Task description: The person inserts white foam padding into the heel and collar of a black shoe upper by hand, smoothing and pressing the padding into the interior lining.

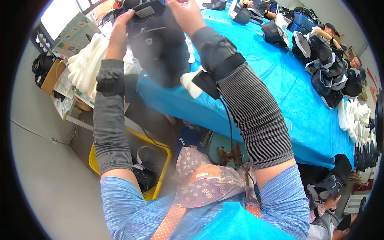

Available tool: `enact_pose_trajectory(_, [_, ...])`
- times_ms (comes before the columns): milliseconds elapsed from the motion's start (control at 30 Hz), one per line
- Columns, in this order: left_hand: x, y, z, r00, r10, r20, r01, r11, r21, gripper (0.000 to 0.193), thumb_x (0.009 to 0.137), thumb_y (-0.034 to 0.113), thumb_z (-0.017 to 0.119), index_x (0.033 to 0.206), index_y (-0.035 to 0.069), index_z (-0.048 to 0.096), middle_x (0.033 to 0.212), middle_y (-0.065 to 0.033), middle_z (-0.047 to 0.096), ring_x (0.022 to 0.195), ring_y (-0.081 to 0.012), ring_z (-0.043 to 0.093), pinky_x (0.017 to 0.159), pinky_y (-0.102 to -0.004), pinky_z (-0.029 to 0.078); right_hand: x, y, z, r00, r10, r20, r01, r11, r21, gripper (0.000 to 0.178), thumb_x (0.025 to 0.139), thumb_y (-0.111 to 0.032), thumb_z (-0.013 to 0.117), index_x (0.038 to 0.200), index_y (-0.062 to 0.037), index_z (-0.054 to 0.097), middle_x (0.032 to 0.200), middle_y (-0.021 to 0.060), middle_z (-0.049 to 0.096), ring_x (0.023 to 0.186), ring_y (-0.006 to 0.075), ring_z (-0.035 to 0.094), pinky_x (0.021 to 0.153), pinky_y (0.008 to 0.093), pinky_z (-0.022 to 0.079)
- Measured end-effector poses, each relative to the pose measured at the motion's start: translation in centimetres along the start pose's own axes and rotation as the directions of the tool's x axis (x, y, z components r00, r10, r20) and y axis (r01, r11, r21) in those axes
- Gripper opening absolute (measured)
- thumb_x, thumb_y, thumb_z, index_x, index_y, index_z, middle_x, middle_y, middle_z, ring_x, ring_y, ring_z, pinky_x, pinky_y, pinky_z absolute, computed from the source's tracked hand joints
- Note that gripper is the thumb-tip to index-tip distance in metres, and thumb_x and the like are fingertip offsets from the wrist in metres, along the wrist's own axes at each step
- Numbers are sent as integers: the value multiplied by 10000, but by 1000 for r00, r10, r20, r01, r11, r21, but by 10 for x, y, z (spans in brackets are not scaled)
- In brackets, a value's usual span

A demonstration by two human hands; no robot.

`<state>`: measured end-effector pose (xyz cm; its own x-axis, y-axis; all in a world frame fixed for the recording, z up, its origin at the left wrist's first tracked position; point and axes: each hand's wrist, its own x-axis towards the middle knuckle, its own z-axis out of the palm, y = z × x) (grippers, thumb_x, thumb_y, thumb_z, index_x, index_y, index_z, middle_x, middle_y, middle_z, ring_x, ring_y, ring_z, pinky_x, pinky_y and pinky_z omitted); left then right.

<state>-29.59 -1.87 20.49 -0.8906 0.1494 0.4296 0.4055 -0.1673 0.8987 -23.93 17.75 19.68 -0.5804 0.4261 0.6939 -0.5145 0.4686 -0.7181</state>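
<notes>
A black shoe upper (158, 52) hangs raised in front of me at the top of the view, toe end down, with a pale label inside its opening. My left hand (117, 38) is closed on its left edge, thumb toward the top. At the upper right edge, my right hand (187, 16) has its fingers bent against the upper; the picture's border cuts off part of them. Beside my right wrist a white foot-shaped form (191, 85) shows at the table's edge, partly behind a black device (206, 85) strapped to my sleeve.
A blue-covered table (248, 68) stretches right, with heaped black and grey shoe uppers (324, 60) and white foot forms (354, 116). More white forms (86, 60) are stacked at left. A yellow crate (164, 172) stands below. Other people (330, 30) work around the table.
</notes>
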Motion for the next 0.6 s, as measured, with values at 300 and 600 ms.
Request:
enact_pose_trajectory(300, [-3, -36, 30, 954, 298, 26, -296, 953, -57, 315, 846, 90, 555, 1146, 0, 590, 1250, -76, 553, 1083, -169, 570, 942, -271, 458, -21, 30, 8, 994, -109, -21, 109, 926, 362, 474, 902, -207, 528, 1302, 42, 471, 1219, 250, 567, 1173, 382, 532, 1045, 382, 387])
enact_pose_trajectory(600, [7, -52, 35, 693, 670, 266, -667, 454, 591, 138, 844, 26, 555, 935, 42, 658, 1408, -170, 451, 1266, -311, 493, 1067, -322, 371, -24, 41, -4, 1000, 6, -17, 0, 945, 328, 608, 899, -355, 588, 1371, -6, 433, 1309, 254, 545, 1227, 389, 519, 1054, 387, 386])
